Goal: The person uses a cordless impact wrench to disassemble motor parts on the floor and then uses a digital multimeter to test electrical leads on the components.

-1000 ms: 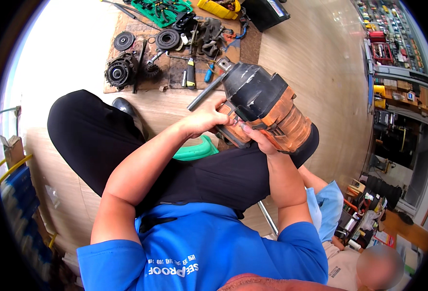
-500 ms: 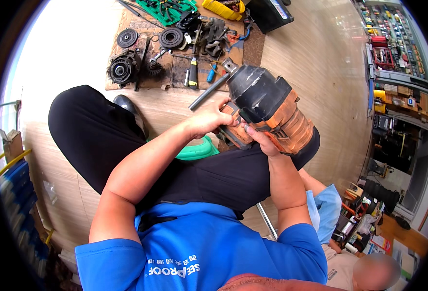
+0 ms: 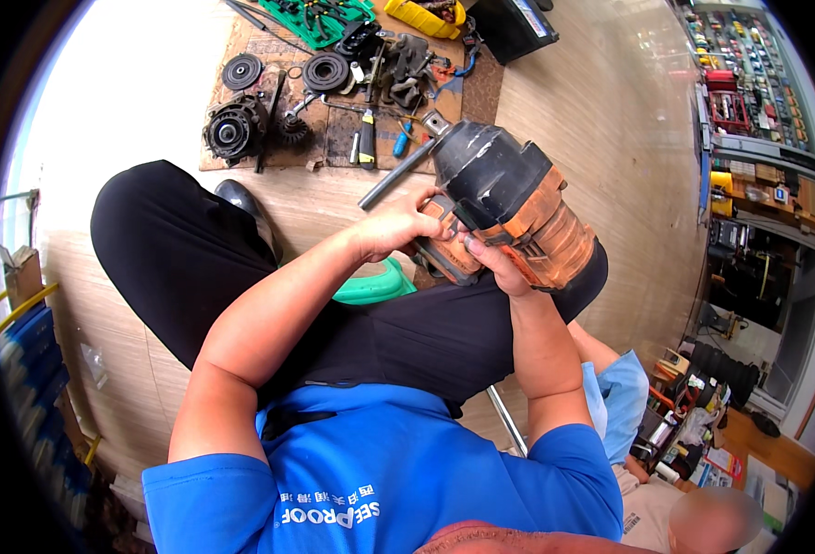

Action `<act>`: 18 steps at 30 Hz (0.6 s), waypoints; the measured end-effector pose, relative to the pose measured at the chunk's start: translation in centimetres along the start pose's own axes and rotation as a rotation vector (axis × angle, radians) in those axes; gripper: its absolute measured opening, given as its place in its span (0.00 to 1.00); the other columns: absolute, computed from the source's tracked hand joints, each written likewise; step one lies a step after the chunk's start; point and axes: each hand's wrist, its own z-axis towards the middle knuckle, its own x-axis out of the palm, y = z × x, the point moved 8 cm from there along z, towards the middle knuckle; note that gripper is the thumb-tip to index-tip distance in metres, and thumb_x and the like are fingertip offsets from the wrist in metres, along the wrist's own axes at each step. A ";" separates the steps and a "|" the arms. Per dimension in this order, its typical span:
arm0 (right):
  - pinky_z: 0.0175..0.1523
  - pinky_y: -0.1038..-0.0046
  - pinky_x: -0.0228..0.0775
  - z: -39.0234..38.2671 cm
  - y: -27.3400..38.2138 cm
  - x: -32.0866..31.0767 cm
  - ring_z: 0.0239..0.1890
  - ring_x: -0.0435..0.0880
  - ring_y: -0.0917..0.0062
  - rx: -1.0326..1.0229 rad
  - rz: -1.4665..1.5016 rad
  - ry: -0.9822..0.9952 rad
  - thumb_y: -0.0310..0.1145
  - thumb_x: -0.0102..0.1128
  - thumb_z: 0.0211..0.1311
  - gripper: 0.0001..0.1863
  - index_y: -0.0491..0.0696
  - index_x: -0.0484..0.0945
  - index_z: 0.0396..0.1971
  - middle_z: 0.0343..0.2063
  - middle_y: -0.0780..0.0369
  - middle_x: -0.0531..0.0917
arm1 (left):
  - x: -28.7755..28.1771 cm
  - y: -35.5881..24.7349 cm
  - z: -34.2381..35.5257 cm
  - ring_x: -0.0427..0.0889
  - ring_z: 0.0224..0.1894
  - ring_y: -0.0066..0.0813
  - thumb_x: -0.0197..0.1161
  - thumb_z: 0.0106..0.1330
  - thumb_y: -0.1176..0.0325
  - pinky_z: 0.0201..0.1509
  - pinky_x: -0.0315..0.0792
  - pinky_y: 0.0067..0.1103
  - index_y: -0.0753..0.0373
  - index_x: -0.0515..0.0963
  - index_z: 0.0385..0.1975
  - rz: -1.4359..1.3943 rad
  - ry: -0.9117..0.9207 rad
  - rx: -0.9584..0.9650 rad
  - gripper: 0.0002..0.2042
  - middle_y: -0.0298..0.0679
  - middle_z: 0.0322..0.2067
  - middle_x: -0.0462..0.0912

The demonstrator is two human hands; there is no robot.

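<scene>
A large black-and-orange cordless impact wrench point(image 3: 509, 203) is held over my right leg, its square anvil point(image 3: 435, 123) pointing away from me. My left hand point(image 3: 406, 226) is closed on the battery point(image 3: 449, 258) at the tool's base, thumb on its upper part. My right hand point(image 3: 500, 268) grips the wrench by its handle, which is mostly hidden under the body, with the thumb beside the battery. A long grey metal bar point(image 3: 391, 180) lies just left of the tool, and a green plastic thing point(image 3: 375, 286) shows between my legs.
Cardboard point(image 3: 334, 148) on the floor bears pulleys, a greasy round assembly point(image 3: 234, 131) and hand tools. Behind are a green tool case point(image 3: 320, 20), a yellow bin and a black battery point(image 3: 511, 28). Another person point(image 3: 618, 388) sits at my right. Shelves line the right side; blue boxes stand left.
Since a second ago the background has shifted slightly right within the view, along with the wrench. Both hands keep their hold on the tool, with very little movement in the last half second.
</scene>
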 end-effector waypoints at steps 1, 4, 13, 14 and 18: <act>0.49 0.75 0.75 0.0 0.0 0.0 0.41 0.81 0.79 -0.007 -0.017 0.003 0.21 0.62 0.57 0.15 0.44 0.77 0.45 0.38 0.63 0.82 | -0.1 0.1 0.1 0.76 0.43 0.33 0.69 0.46 0.64 0.35 0.73 0.26 0.64 0.58 0.67 0.011 0.003 -0.016 0.44 0.44 0.49 0.75; 0.49 0.74 0.74 -0.3 -0.3 -0.2 0.41 0.81 0.79 0.001 -0.044 0.007 0.21 0.61 0.57 0.15 0.44 0.77 0.45 0.38 0.63 0.82 | -0.5 0.5 0.4 0.76 0.45 0.34 0.69 0.46 0.64 0.37 0.73 0.27 0.64 0.57 0.67 0.038 -0.012 -0.012 0.44 0.45 0.50 0.75; 0.51 0.73 0.70 -1.2 -2.4 -1.6 0.43 0.78 0.77 0.051 0.010 -0.003 0.26 0.58 0.59 0.14 0.43 0.75 0.46 0.39 0.62 0.79 | -0.3 -1.1 -0.7 0.78 0.46 0.40 0.63 0.55 0.57 0.40 0.75 0.34 0.65 0.59 0.65 -0.016 -0.047 0.021 0.37 0.50 0.53 0.72; 0.51 0.73 0.71 -1.4 -2.8 -1.7 0.43 0.79 0.77 0.044 -0.001 -0.001 0.26 0.59 0.58 0.15 0.42 0.75 0.46 0.39 0.61 0.80 | -0.3 -1.3 -1.0 0.78 0.46 0.40 0.63 0.56 0.56 0.41 0.75 0.36 0.65 0.60 0.64 0.002 -0.052 0.000 0.37 0.50 0.53 0.72; 0.51 0.73 0.72 -2.0 -3.5 -2.2 0.43 0.80 0.77 0.038 -0.098 0.017 0.26 0.62 0.57 0.18 0.41 0.74 0.49 0.41 0.60 0.80 | -0.6 -2.1 -0.6 0.78 0.45 0.34 0.67 0.54 0.60 0.48 0.72 0.28 0.73 0.66 0.57 0.123 -0.123 0.108 0.33 0.50 0.46 0.77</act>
